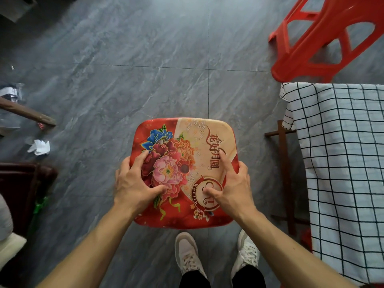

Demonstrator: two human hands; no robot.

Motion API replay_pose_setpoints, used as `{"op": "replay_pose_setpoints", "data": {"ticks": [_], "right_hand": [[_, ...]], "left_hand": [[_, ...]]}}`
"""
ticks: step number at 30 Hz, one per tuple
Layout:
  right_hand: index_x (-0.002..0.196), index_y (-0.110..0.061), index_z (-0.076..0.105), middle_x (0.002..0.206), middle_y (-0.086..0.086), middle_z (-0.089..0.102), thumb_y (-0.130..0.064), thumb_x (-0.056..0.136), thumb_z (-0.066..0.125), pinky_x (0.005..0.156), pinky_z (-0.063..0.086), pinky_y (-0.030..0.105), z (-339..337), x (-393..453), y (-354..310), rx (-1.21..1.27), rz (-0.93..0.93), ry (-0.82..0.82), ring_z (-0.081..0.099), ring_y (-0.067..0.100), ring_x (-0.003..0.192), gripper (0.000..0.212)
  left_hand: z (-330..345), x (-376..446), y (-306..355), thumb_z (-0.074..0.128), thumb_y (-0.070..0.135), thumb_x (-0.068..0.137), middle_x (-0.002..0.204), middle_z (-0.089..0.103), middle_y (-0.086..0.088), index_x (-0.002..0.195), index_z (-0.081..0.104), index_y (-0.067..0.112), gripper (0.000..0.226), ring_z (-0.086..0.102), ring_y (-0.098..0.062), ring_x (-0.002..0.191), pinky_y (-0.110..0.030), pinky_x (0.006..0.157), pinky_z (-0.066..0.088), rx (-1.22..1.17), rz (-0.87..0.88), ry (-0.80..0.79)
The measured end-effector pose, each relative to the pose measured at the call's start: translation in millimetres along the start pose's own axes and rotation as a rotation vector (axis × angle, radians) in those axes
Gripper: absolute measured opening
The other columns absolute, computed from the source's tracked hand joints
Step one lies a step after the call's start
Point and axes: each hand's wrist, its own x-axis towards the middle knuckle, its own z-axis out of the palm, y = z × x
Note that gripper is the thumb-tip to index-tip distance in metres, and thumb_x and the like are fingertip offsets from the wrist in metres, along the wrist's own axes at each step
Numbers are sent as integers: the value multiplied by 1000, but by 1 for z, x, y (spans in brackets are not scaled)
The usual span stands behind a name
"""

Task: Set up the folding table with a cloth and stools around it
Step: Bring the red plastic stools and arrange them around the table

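Both bare forearms reached forward from the bottom of the view, above a pair of pale lace-up sneakers (218,254) planted on the grey stone-patterned floor tiles (145,59). Between the hands sat the square, round-cornered seat of a red plastic stool with a printed peony design (185,146), seen from straight above, just ahead of the feet. At its near left edge the left hand (133,181) gripped the seat, thumb and index finger spread on top and the other fingers (124,163) curled over the rim. Opposite it, the right hand (230,183) gripped the near right edge the same way, index finger and thumb pressed flat on the print and the remaining fingers wrapped round the side. Whether the stool's legs touched the floor could not be told.

To the right stood the counter, draped in a white cloth with a black grid pattern (342,163) that hung down over its near corner; a dark brown wooden leg frame (283,163) showed below the cloth, just beside the stool. Beyond the counter, at upper right, a second red openwork plastic stool (311,38) stood apart on the tiles. At far left lay a crumpled white tissue (39,146), and near it a brown wooden bar (27,113) jutted in from the edge.
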Motion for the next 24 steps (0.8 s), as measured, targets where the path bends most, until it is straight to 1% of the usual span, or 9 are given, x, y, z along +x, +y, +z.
{"op": "replay_pose_setpoints", "data": {"ticks": [2, 5, 7, 9, 12, 16, 19, 21, 24], "right_hand": [[146, -53, 7, 146, 8, 21, -44, 68, 84, 109, 39, 50, 1, 0, 0, 9, 4, 8, 32, 29, 132, 110], [148, -52, 3, 152, 11, 12, -45, 63, 87, 111, 35, 53, 3, -2, 2, 45, 63, 50, 25, 35, 140, 120], [150, -49, 3, 143, 10, 24, -44, 65, 86, 110, 38, 51, 5, -3, 4, 85, 63, 46, 34, 32, 134, 120], [151, -47, 2, 136, 8, 30, -43, 66, 85, 109, 40, 49, 7, -5, 4, 86, 45, 32, 38, 29, 129, 119], [151, -47, 3, 136, 7, 30, -42, 65, 86, 111, 38, 46, 12, -9, 1, 81, 22, 5, 37, 27, 129, 120], [151, -47, 5, 138, 7, 28, -42, 65, 87, 112, 36, 44, 15, -12, 1, 78, 8, -14, 36, 27, 131, 119], [149, -48, 9, 143, 9, 24, -41, 66, 87, 109, 40, 50, 9, -9, 4, 97, 17, -37, 37, 31, 133, 113], [150, -44, 12, 146, 11, 23, -45, 71, 82, 107, 42, 52, -2, -10, 2, 88, 16, -26, 36, 33, 134, 105], [152, -34, 17, 140, 12, 33, -54, 82, 68, 106, 43, 48, -28, -13, -8, 0, -9, 52, 40, 30, 129, 89]], "left_hand": [[0, 1, 0, 88, 54, 49, 140, 39, -5, 145, 31, 41, 112, 42, -32, 125, -50, 99, 45, 4, -15, -10], [0, 1, 3, 87, 58, 50, 142, 38, -7, 145, 26, 45, 113, 40, -34, 127, -50, 99, 44, 71, -80, -17], [-1, -1, 8, 87, 57, 52, 141, 38, -11, 146, 23, 46, 114, 42, -36, 127, -49, 101, 43, 83, -122, -33], [-1, -3, 7, 87, 56, 53, 137, 41, -12, 147, 23, 45, 114, 45, -35, 124, -48, 101, 44, 55, -123, -38], [-5, -3, -4, 88, 56, 50, 132, 44, -13, 146, 25, 45, 115, 48, -35, 121, -48, 98, 46, 38, -119, -29], [-8, -6, -13, 88, 56, 51, 134, 43, -13, 146, 25, 44, 115, 46, -35, 123, -49, 99, 45, 42, -108, -35], [-8, -5, -8, 86, 56, 55, 138, 39, -12, 147, 24, 42, 112, 42, -35, 126, -49, 101, 43, 62, -127, -53], [-12, -8, -2, 80, 58, 64, 144, 35, -10, 148, 26, 39, 102, 37, -34, 129, -49, 103, 40, 120, -131, -61], [-24, -12, 11, 71, 59, 74, 149, 34, -9, 145, 35, 33, 83, 35, -33, 131, -49, 105, 39, 159, -104, -42]]}}
